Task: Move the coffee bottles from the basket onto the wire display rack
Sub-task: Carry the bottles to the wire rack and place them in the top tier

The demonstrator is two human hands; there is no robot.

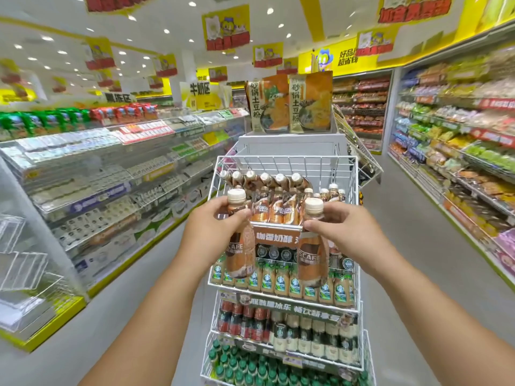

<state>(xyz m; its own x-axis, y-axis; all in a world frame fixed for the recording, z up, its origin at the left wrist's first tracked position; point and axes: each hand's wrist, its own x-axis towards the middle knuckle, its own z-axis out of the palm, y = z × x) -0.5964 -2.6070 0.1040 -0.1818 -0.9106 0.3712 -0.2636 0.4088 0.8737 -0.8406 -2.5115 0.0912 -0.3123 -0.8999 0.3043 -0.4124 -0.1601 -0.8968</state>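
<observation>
Coffee bottles are in both hands, one in each. The left bottle [240, 240] is brown with a cream cap. The left hand [210, 227] holds it up near the cap, with the fingers curled round the neck. The bottle hangs down below the hand and stands nearly straight. The right bottle [312, 246] looks the same. The right hand [341, 229] pinches it just under the cap, thumb in front and fingers behind. This bottle also hangs down below the hand.

Both bottles are held up in the air, right in front of the top shelf of the wire display rack [352, 190]. They sit side by side with a gap between them. Through the gap shows a brown sign [274, 235] on the front edge of the top shelf.

Behind the hands, the top shelf already holds more of the same bottles [274, 210], packed close in rows. The right back corner of that shelf looks bare.

The next shelf down holds green-and-cream bottles [287, 282]. Below that stand red-capped and cream bottles [295, 330]. At the bottom are bottles with green caps [250, 369].

On top of the white stand behind the rack sit two big orange bags [289, 103]. Long store shelves [111, 168] full of packets run down the left side, and more run down the right. The basket cannot be seen.
</observation>
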